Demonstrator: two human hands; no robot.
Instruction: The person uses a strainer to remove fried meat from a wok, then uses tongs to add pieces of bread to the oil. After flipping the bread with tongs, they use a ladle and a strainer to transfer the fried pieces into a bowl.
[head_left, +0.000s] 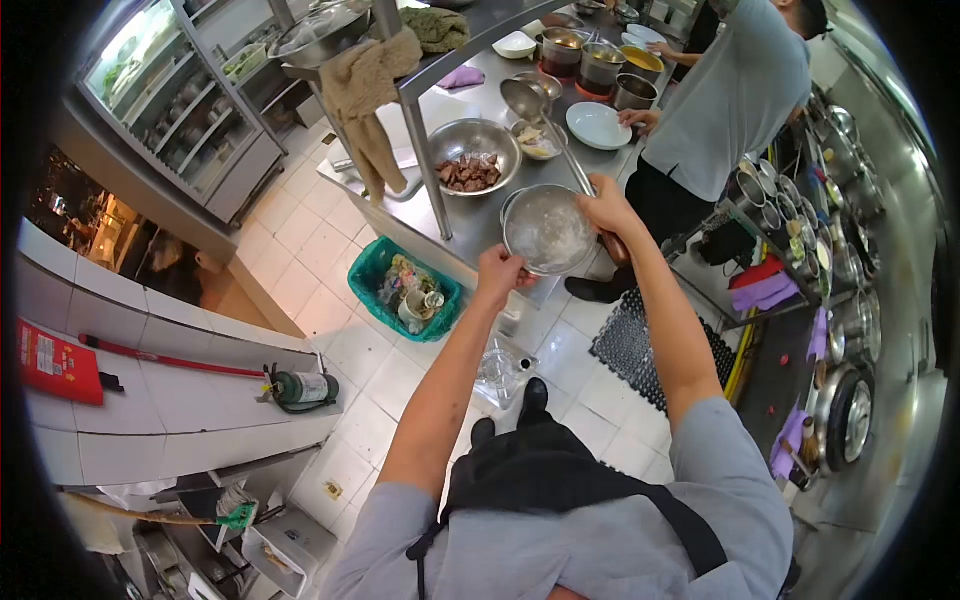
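My left hand (500,276) is closed on the near left edge of a round metal pot (548,232), fingers pinched at its rim. The inside of the pot looks pale and cloudy. My right hand (608,208) is wrapped round the handle of a long ladle (522,100), beside the pot's right rim. The ladle's brown handle end shows below that hand, and its bowl reaches out over the counter. Just beyond the pot, a large steel bowl (440,150) holds chunks of brown meat (468,174). A small bowl of pale food (537,142) sits under the ladle.
A co-worker (730,90) stands at the right, one hand by a white plate (600,126). Several pots (602,68) stand farther back. A shelf post (424,165) rises at the counter's left. On the floor are a green-lined bin (370,275) and a black mat (640,350).
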